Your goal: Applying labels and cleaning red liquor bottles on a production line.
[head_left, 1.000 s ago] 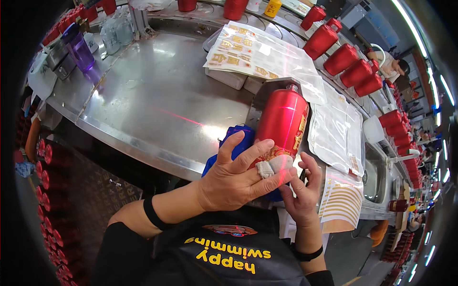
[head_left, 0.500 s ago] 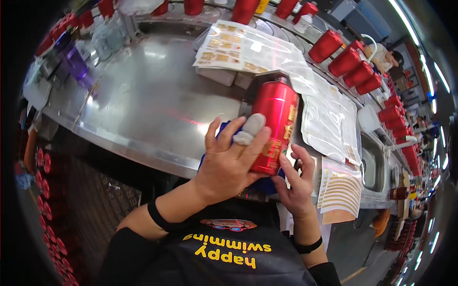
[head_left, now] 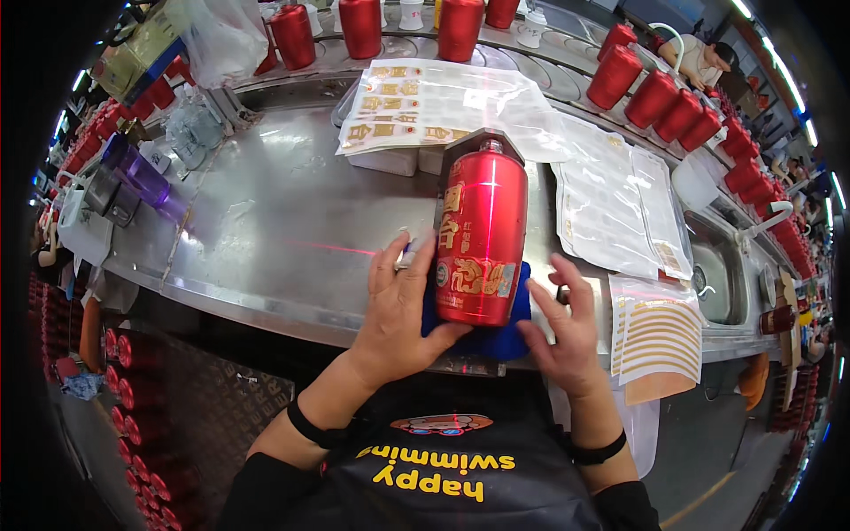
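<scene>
A glossy red bottle (head_left: 487,234) with gold decals lies in a dark angular holder (head_left: 505,142), its neck pointing away from me. Blue cloth (head_left: 519,310) shows beneath its near end. My left hand (head_left: 394,314) is at the bottle's left side, fingers stretched and apart, thumb close to its base; whether it touches cannot be made out. Something small, white and purplish (head_left: 407,254) shows at its fingertips. My right hand (head_left: 567,336) stands just off the bottle's right side, fingers spread, holding nothing.
Sheets of gold decals (head_left: 390,111) lie beyond the bottle, with clear-covered sheets (head_left: 611,208) and a striped gold sheet (head_left: 660,332) to the right. A sink (head_left: 717,274) is at far right, a purple cup (head_left: 146,177) at left. Red bottles (head_left: 361,26) line the far conveyor.
The bottle has turned about its length, showing a different decorated face. My left hand has come off its top to the left side; my right hand has drawn slightly away.
</scene>
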Demonstrator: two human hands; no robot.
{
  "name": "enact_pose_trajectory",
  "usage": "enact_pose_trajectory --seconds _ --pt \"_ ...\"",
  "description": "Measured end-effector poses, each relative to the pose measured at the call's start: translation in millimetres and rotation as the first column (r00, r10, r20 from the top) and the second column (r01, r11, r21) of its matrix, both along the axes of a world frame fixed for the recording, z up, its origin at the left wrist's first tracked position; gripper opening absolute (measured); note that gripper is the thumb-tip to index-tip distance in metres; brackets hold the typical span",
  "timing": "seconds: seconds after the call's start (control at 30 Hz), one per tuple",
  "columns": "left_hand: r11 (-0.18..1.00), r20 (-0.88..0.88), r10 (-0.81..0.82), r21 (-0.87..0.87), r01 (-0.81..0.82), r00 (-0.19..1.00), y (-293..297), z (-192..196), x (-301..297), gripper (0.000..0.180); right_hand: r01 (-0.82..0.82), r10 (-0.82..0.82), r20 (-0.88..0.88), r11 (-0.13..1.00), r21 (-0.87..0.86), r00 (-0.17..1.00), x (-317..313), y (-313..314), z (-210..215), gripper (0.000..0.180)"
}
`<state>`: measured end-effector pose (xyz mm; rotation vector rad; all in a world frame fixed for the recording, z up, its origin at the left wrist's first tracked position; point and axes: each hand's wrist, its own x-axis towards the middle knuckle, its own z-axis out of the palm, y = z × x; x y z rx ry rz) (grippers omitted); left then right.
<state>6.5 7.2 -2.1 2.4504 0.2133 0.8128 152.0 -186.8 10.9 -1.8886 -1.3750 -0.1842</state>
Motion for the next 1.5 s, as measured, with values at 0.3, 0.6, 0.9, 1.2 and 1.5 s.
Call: enact_pose_trajectory --seconds 0.3,0.6,0.9,1.2,1.5 --pt "0.992 0.009 0.018 0.121 -0.019 1.0 -6.4 11.6 1.2 0.095 -0.129 0.132 0.031 0.987 -0.095 0.991 20.7 19.8 42.3 0.056" --pt "0.948 0.136 -0.018 -0.314 0.061 0.991 -12.3 17.6 15.6 0.072 -0.212 0.189 -0.218 0.974 -0.084 0.957 55.1 32.8 90.6 0.025" --pt "0.948 0.147 0.023 -0.317 0.026 0.989 -19.4 17.4 25.4 0.069 -0.595 0.355 -0.616 0.769 -0.235 0.703 105.2 72.2 95.9 0.02" --pt "0.926 0.137 0.015 -0.376 0.038 0.99 -20.0 17.1 29.5 0.069 -0.767 0.469 -0.706 0.62 -0.164 0.53 115.7 83.6 101.9 0.016" --pt "0.998 0.137 0.009 -0.058 -0.001 0.991 -24.2 34.9 30.8 0.053 -0.776 0.558 -0.574 0.581 -0.245 0.599 111.1 72.8 117.2 0.017"
